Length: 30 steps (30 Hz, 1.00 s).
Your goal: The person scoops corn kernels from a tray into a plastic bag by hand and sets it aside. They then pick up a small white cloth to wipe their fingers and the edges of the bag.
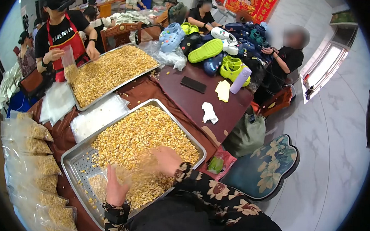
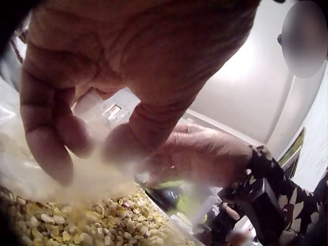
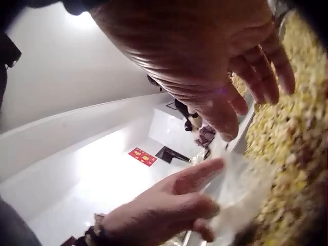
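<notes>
A perforated metal tray (image 1: 77, 163) heaped with yellow dried corn kernels (image 1: 146, 128) lies in front of me. Low over its near side, my left hand (image 1: 116, 189) holds a clear plastic bag (image 1: 97, 184) with kernels in it. The left wrist view shows thumb and fingers pinching the filmy bag (image 2: 20, 171) close over the corn. My right hand (image 1: 167, 159) is motion-blurred just above the heap, beside the bag. In the right wrist view, the right hand's fingers (image 3: 283, 66) extend loosely over the kernels, and the bag (image 3: 241, 197) hangs from the left hand (image 3: 164, 205).
Filled bags (image 1: 44, 165) line the left edge. Flat empty bags (image 1: 99, 117) lie between my tray and a second corn tray (image 1: 156, 66), where a person in a red apron (image 1: 78, 39) works. A phone (image 1: 193, 84), purple bottle (image 1: 240, 80) and clogs (image 1: 205, 51) occupy the dark table.
</notes>
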Each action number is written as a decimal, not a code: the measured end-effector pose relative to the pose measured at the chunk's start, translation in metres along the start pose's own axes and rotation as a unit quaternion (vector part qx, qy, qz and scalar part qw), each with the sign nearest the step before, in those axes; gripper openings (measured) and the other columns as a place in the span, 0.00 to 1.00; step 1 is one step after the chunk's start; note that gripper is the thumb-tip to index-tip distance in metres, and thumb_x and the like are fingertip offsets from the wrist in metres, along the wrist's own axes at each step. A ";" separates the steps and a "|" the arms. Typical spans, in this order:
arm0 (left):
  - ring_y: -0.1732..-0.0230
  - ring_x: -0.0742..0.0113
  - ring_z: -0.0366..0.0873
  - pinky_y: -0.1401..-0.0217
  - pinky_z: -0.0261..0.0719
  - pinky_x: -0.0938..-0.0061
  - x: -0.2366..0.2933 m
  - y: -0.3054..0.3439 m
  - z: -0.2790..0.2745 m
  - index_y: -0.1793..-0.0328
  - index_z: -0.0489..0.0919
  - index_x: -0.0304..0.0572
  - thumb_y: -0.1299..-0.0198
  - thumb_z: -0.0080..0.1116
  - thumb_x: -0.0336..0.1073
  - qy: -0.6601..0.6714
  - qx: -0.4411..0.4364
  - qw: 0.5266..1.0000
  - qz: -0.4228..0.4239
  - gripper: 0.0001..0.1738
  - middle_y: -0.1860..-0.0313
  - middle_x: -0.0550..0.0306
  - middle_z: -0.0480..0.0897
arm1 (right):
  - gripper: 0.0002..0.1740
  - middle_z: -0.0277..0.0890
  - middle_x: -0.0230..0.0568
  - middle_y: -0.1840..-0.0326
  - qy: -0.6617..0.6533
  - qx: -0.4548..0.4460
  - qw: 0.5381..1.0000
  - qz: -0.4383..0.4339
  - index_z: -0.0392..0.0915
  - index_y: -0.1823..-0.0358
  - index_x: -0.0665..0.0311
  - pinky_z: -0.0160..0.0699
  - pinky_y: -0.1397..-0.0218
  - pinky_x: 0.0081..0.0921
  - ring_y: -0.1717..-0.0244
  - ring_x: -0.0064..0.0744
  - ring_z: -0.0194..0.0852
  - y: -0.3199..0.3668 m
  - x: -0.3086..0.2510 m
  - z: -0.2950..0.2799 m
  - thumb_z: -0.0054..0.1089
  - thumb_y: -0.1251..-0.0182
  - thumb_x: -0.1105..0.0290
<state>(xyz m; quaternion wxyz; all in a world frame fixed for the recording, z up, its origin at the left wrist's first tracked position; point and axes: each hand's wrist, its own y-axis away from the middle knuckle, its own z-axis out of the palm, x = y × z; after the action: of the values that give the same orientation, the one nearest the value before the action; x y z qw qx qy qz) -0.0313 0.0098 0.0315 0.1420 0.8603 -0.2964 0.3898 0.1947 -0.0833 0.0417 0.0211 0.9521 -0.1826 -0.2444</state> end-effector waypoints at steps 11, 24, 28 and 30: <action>0.27 0.45 0.48 0.28 0.51 0.66 -0.004 -0.001 0.004 0.32 0.55 0.27 0.51 0.62 0.34 -0.026 -0.005 1.000 0.006 0.41 0.29 0.34 0.51 | 0.22 0.64 0.50 0.58 -0.039 0.047 0.998 -0.007 0.65 0.48 0.60 0.72 0.60 0.40 0.60 0.51 0.71 0.017 0.006 0.034 0.59 0.44 0.68; 0.27 0.45 0.48 0.29 0.54 0.65 -0.001 0.000 0.001 0.31 0.54 0.29 0.50 0.62 0.35 -0.023 -0.014 1.000 -0.009 0.42 0.28 0.34 0.50 | 0.14 0.76 0.48 0.62 -0.242 0.061 0.963 -0.104 0.77 0.59 0.66 0.71 0.53 0.36 0.59 0.44 0.73 -0.018 -0.042 0.026 0.54 0.41 0.65; 0.27 0.46 0.49 0.29 0.54 0.65 0.008 0.000 -0.005 0.31 0.55 0.29 0.51 0.62 0.35 0.006 -0.022 0.999 -0.023 0.43 0.28 0.34 0.50 | 0.16 0.76 0.49 0.59 -0.265 0.018 0.950 -0.161 0.77 0.56 0.66 0.71 0.50 0.35 0.56 0.46 0.73 -0.020 -0.068 0.041 0.54 0.41 0.64; 0.27 0.46 0.49 0.29 0.54 0.65 0.000 0.000 -0.003 0.31 0.55 0.29 0.51 0.63 0.36 0.006 -0.016 1.000 -0.016 0.42 0.28 0.34 0.51 | 0.17 0.76 0.49 0.59 -0.261 -0.019 0.950 -0.170 0.78 0.55 0.65 0.70 0.48 0.38 0.52 0.47 0.71 -0.018 -0.075 0.035 0.53 0.42 0.64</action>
<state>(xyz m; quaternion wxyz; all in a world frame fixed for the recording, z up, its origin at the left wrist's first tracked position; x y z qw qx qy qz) -0.0333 0.0109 0.0338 0.1634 0.8605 -0.2875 0.3876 0.1231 -0.0376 0.0434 -0.0509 0.8715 -0.0127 -0.4876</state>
